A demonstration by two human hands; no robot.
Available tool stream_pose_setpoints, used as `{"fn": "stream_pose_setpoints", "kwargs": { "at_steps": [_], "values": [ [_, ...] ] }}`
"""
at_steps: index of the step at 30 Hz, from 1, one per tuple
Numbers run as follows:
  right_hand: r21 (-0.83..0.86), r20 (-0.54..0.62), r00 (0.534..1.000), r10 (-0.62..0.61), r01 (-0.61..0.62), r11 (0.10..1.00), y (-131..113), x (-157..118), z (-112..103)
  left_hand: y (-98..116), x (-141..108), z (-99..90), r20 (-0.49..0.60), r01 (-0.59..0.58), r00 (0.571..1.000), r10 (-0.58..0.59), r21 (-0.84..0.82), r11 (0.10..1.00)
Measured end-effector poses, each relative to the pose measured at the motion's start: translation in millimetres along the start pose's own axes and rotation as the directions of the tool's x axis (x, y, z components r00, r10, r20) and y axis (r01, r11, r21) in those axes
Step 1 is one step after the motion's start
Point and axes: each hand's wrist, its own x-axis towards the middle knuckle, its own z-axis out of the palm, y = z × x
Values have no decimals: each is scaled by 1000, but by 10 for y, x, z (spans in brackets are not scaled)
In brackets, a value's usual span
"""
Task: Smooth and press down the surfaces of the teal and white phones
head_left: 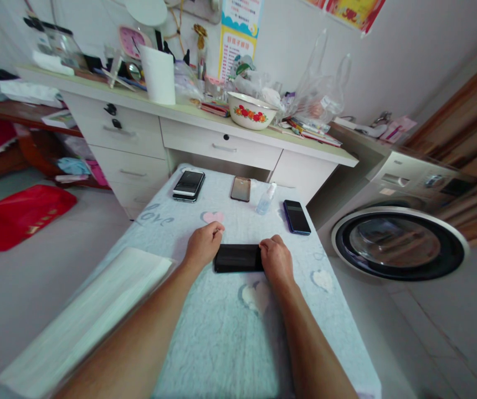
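Observation:
A black smartphone [238, 259] lies sideways on the cloth-covered table, its dark screen facing up. My left hand [204, 244] is closed at the phone's upper left corner, thumb and fingers pinched together; whatever is between them is too small to make out. Over the phone's right end, my right hand [277, 259] has its fingers curled, gripping that edge and hiding the corner. Beyond the hands are a clear spray bottle [266, 200], a brownish phone case [240, 189], a dark blue phone [297, 216] and a stack of phones [189, 185].
A folded pale cloth or sheet [97, 316] lies along the table's left edge. Behind the table stands a white desk [126, 127] bearing an enamel bowl [251, 111], a paper roll [158, 76] and plastic bags. To the right is a washing machine [391, 188] with its round door open.

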Motion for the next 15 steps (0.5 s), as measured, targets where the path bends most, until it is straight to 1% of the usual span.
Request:
{"fn": "stream_pose_setpoints", "kwargs": {
  "at_steps": [6,10,15],
  "values": [
    [-37,71,994,-79,82,996,-200,-3,44,-24,5,27,-7,1,1000,-1,26,1000],
    [-34,84,985,-153,156,987,-250,-11,77,-15,2,25,6,7,1000,-7,43,999],
    [2,98,961,-258,259,966,-288,-22,105,1,1,15,2,-1,1000,1,59,998]
  ]
}}
